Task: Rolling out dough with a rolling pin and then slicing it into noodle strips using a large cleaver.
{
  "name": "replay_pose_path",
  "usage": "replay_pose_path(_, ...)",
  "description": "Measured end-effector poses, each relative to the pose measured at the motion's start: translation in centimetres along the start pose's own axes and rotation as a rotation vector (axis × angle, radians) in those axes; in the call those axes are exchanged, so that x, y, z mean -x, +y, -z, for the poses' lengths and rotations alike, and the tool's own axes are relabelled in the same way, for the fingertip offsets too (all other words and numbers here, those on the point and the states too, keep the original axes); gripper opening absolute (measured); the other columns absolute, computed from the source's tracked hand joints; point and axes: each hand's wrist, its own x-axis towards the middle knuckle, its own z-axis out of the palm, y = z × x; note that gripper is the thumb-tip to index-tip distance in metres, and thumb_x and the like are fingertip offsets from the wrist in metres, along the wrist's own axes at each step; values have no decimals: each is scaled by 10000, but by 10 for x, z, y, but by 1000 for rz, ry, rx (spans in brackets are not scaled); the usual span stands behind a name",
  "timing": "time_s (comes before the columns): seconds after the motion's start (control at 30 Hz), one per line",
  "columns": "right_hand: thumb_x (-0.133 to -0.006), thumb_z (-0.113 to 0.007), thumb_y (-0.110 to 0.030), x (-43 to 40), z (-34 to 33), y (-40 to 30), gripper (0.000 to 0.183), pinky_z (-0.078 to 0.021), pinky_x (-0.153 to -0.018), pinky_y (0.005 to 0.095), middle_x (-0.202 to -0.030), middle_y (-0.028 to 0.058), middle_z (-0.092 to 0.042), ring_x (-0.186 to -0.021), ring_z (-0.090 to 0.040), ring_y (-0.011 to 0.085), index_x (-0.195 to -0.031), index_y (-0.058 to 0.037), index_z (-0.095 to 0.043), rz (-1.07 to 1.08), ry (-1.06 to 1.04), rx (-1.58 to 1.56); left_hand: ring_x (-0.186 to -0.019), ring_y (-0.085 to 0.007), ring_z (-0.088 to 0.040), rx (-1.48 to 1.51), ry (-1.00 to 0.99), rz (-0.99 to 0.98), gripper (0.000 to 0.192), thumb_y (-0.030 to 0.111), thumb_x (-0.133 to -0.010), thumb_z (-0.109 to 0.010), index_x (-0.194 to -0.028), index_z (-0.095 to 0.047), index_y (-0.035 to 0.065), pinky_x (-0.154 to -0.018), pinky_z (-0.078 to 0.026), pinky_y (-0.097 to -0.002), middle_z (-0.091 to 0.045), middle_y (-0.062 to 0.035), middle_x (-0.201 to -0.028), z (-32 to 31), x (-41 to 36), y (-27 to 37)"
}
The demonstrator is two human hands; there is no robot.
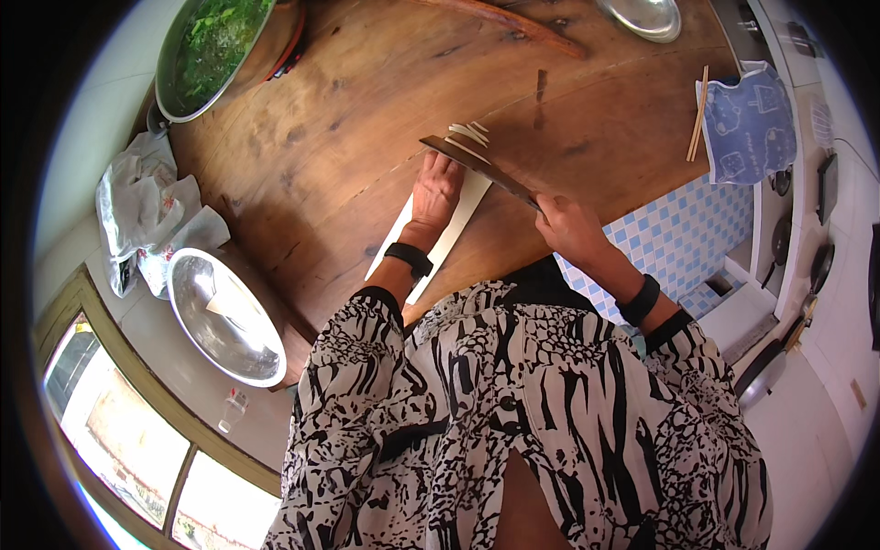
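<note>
My right hand [569, 225] grips the handle of a kitchen knife [505, 182], whose dark blade shows nearly edge-on and slants up to the left. With curled fingers, my left hand [437, 189] presses down on long, pale white food strips [462, 218], close behind the blade. The strips run under the hand and wrist toward my body; the hand hides their middle. Several thin cut slices [469, 132] lie just beyond the blade, one right against it. Everything rests on a wooden table [330, 179]. I cannot tell exactly what food it is.
A metal pot [159, 82] of leafy greens in water stands far left. Nearer are plastic bags [155, 213] and a shiny steel basin [227, 316]. Chopsticks [697, 117] and a blue cloth [753, 127] lie at the right edge. A metal bowl [650, 15] sits at the back.
</note>
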Motion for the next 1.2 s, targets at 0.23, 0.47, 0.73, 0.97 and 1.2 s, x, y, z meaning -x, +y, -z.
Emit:
replay_pose_path(0.23,-790,-534,-85,2,-18,3,171,-477,-531,448,-643,164,-596,-608,-601,341,-939,-17,-584,-60,-1,94,-1013,-300,-521,-36,-23,10,310,21,-717,-559,-1023,-609,47,-791,-508,-357,-561,-96,-1079,-1,-1,4)
replay_pose_path(0.47,-812,-563,-113,-38,-22,2,218,-469,-575,447,-773,193,-609,-683,-592,375,-1002,-6,-567,-207,-153,-30,-1060,-299,-518,32,11,27,271,60,-782,-571,-1049,-607,35,-839,-486,-378,-570,-96,-1110,-3,-2,0)
replay_pose_path(0.73,-796,-536,-78,4,-4,2,194,-474,-574,450,-701,186,-599,-647,-597,359,-968,-2,-584,-10,-25,34,-1046,-305,-515,65,-19,57,268,19,-751,-551,-1012,-608,32,-827,-495,-374,-559,-93,-1057,4,0,3)
replay_pose_path(0.97,-812,-543,-90,-20,-30,5,241,-471,-563,447,-756,179,-616,-662,-596,367,-1041,-20,-569,-90,-38,90,-1044,-311,-517,60,21,29,287,35,-756,-553,-1037,-609,32,-828,-497,-374,-568,-106,-1079,1,1,5)
replay_pose_path(1.2,-806,-538,-78,-32,-16,6,130,-462,-557,466,-705,207,-586,-641,-576,390,-920,-15,-549,-47,5,-62,-1027,-301,-526,5,71,11,272,63,-770,-568,-1038,-610,34,-827,-497,-367,-575,-105,-1066,0,0,2)
